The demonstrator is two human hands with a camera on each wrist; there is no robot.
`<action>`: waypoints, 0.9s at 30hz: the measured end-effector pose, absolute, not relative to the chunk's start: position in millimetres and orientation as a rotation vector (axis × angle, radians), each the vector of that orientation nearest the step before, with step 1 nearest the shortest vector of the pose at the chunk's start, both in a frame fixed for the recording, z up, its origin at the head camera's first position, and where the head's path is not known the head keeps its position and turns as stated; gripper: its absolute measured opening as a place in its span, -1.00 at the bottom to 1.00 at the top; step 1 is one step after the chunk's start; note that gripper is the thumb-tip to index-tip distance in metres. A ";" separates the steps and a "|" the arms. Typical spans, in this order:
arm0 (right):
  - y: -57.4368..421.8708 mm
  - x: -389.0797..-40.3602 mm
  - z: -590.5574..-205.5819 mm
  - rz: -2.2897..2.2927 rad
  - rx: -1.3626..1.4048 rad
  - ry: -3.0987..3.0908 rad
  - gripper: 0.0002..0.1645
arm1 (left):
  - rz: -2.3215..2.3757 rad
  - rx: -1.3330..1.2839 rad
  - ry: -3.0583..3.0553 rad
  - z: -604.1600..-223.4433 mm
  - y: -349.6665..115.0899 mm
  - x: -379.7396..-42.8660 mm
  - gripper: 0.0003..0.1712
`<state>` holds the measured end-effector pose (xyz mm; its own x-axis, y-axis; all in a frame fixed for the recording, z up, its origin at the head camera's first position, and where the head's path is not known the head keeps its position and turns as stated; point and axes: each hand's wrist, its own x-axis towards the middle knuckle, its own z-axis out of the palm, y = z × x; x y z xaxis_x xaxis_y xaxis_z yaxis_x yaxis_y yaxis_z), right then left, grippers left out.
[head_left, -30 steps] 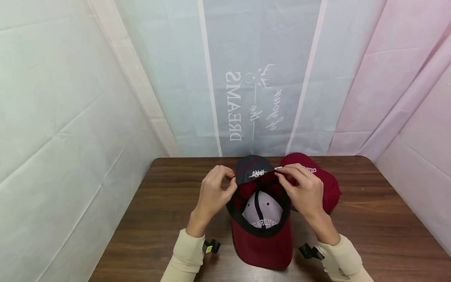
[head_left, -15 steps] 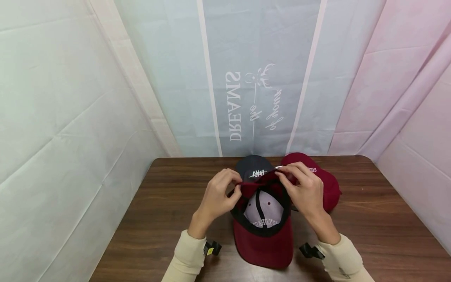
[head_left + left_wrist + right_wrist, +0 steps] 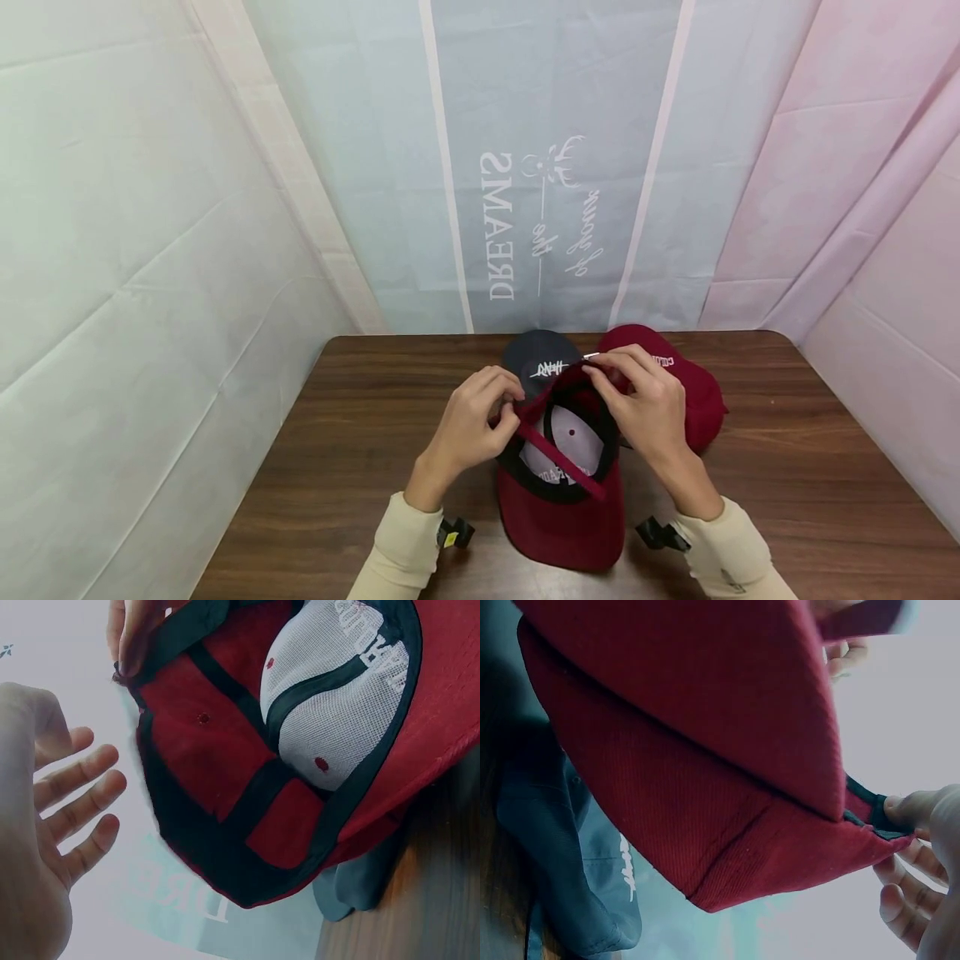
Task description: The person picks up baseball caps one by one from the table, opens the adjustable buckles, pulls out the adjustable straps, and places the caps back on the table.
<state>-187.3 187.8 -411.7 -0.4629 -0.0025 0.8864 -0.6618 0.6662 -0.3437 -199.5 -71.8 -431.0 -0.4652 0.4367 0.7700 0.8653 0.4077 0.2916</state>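
A maroon cap (image 3: 562, 533) sits upturned on the table with its brim toward me, its pale mesh lining and black sweatband facing up. My right hand (image 3: 641, 400) pinches the back edge of the cap; the left wrist view shows those fingertips at the edge too. My left hand (image 3: 472, 421) is beside the cap's left back edge. Its fingers look loose and apart from the cap in the left wrist view, with nothing between them. From near the left fingertips, a narrow maroon strap (image 3: 558, 457) slants across the cap's opening.
Behind the held cap is a dark grey cap (image 3: 536, 354) with white lettering. Another maroon cap (image 3: 697, 396) lies to the right, partly behind my right hand. The brown wooden table (image 3: 337, 467) ends at a printed cloth backdrop (image 3: 397, 208).
My left hand has moved right and slightly down from the back edge. The strap, earlier stretched between both hands, now slants loosely over the opening. The right hand has barely moved.
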 end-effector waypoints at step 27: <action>177.9 -173.1 -406.1 0.868 0.596 -1.957 -0.69 | -0.828 -0.897 -2.333 -430.0 -31.7 -194.2 -0.72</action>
